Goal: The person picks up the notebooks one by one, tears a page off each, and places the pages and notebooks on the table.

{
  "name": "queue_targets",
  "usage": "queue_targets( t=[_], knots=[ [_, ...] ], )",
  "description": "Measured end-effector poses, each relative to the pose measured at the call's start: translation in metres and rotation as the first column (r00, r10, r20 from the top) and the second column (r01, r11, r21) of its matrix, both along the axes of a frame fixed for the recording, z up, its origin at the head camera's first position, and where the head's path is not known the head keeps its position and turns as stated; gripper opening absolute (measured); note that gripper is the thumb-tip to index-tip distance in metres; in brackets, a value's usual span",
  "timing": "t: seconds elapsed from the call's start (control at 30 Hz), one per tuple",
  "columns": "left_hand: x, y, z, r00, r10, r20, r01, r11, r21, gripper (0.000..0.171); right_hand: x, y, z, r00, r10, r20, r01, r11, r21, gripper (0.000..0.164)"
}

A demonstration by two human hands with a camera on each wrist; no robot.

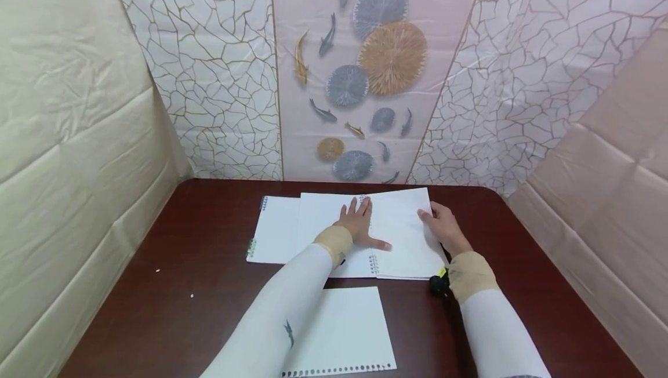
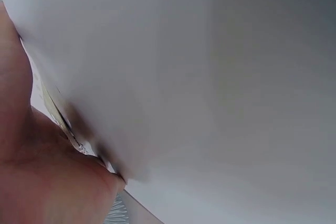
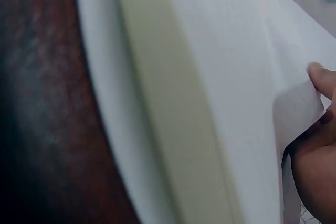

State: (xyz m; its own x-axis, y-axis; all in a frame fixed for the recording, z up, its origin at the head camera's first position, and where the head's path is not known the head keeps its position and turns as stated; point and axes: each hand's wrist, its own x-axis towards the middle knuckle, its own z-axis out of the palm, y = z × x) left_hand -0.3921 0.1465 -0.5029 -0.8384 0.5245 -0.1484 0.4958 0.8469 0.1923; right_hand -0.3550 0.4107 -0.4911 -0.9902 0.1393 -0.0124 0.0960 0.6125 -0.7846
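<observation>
A spiral sketchbook [image 1: 334,268] lies spread on the table, white pages on both sides of its wire binding [image 1: 373,265]. Across the binding my left hand [image 1: 360,228] rests flat, fingers spread toward the far edge and thumb out over the right-hand page. My right hand [image 1: 445,228] pinches the outer edge of that right page [image 1: 404,221], thumb on top and fingers beneath. In the right wrist view the page [image 3: 241,77] bends up where the thumb [image 3: 317,72] grips it. White paper fills most of the left wrist view beside the left hand [image 2: 47,182].
Another white spiral pad [image 1: 276,230] lies partly under the sketchbook's left side. Nearer the front is a loose sheet [image 1: 349,326] with punched holes along its near edge, partly behind the left sleeve [image 1: 282,308]. Small white scraps [image 1: 158,270] dot the brown table [image 1: 209,320]. Patterned cloth [image 1: 224,76] hangs behind.
</observation>
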Motion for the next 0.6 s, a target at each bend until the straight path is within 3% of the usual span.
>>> queue_targets(
  t=[0.03, 0.1, 0.2, 0.43, 0.6],
  knots=[
    [0.002, -0.001, 0.004, 1.000, 0.001, 0.004, -0.001, 1.000, 0.000, 0.138, 0.000, 0.000, 0.000, 1.000, 0.003, -0.001, -0.003, 1.000, 0.002, 0.049],
    [-0.005, 0.003, -0.004, 1.000, 0.005, 0.014, -0.005, 1.000, -0.004, 0.140, 0.001, 0.000, 0.001, 1.000, 0.007, 0.003, -0.007, 1.000, -0.003, 0.050],
    [-0.008, 0.005, -0.008, 1.000, 0.004, 0.027, -0.004, 1.000, 0.003, 0.144, 0.003, 0.001, 0.002, 1.000, 0.016, 0.017, -0.015, 1.000, -0.027, 0.053],
    [-0.007, 0.006, -0.011, 1.000, -0.009, 0.030, 0.009, 1.000, 0.004, 0.145, 0.006, 0.004, 0.003, 0.999, -0.002, 0.037, 0.004, 0.998, -0.070, 0.055],
    [-0.007, 0.001, -0.006, 1.000, -0.007, 0.015, 0.007, 1.000, 0.004, 0.145, 0.004, -0.003, 0.007, 0.999, -0.005, 0.039, 0.006, 1.000, -0.030, 0.069]
  ],
)
